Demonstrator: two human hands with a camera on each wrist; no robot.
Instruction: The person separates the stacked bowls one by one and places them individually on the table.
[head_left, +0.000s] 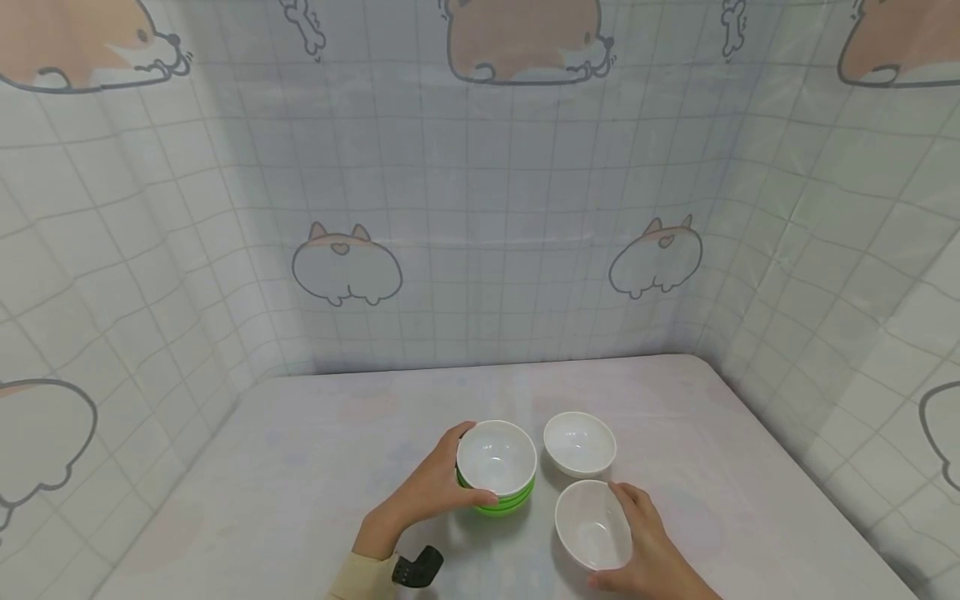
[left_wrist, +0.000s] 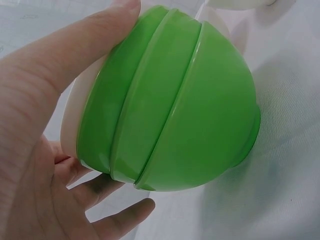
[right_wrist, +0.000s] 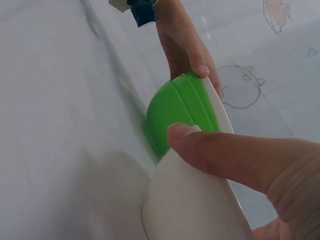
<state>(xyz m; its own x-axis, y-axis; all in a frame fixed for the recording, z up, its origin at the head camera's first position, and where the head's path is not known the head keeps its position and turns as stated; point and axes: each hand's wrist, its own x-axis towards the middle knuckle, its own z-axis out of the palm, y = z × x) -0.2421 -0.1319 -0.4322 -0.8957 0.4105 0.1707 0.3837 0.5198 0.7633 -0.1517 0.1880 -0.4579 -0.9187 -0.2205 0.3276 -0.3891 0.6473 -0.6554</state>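
Both hands (head_left: 431, 487) (head_left: 651, 550) gripping: green bowl stack (left_wrist: 172, 100) (left), white bowl (head_left: 592, 525) (right).

Green bowls (left_wrist: 210, 100): smooth, glossy, plastic-looking. White bowl (head_left: 497, 457) atop them, two white bowls (head_left: 580, 446) right of them: glossy inside. Tablecloth (left_wrist: 290, 100) under them: matt, fine-grained. Sheet (head_left: 502, 308) behind them: slight sheen.

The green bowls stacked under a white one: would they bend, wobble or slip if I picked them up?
The green bowls probably won't bend, since their walls keep a smooth, round curve. They sit nested with the white bowl on top, so they likely won't wobble much. Their shiny sides might be a bit slippery, though.
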